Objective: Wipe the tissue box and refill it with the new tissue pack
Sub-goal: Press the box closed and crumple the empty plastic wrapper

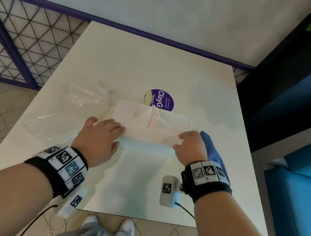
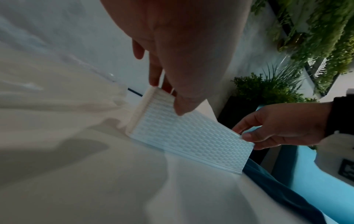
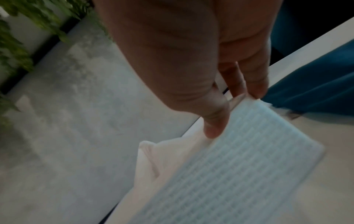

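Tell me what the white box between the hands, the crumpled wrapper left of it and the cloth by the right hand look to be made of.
Tissue box: probably rigid moulded plastic, matte white; the left wrist view shows a regular raised weave-like relief. Wrapper: thin clear plastic film, glossy, creased, the table showing through. Cloth: soft blue fabric, matte, lying in folds; weave too blurred to tell.

A white desk point(image 1: 159, 190) carries everything. The white textured tissue box point(image 1: 150, 123) stands on it between the left hand point(image 1: 100, 135) and the right hand point(image 1: 190, 145), a tissue poking up from its top. Crumpled clear plastic wrap point(image 1: 60, 111) lies beyond and outside the left hand. A blue cloth point(image 1: 215, 154) lies just outside the right hand. A round purple sticker point(image 1: 162, 99) shows beyond the fingertips, behind the box.
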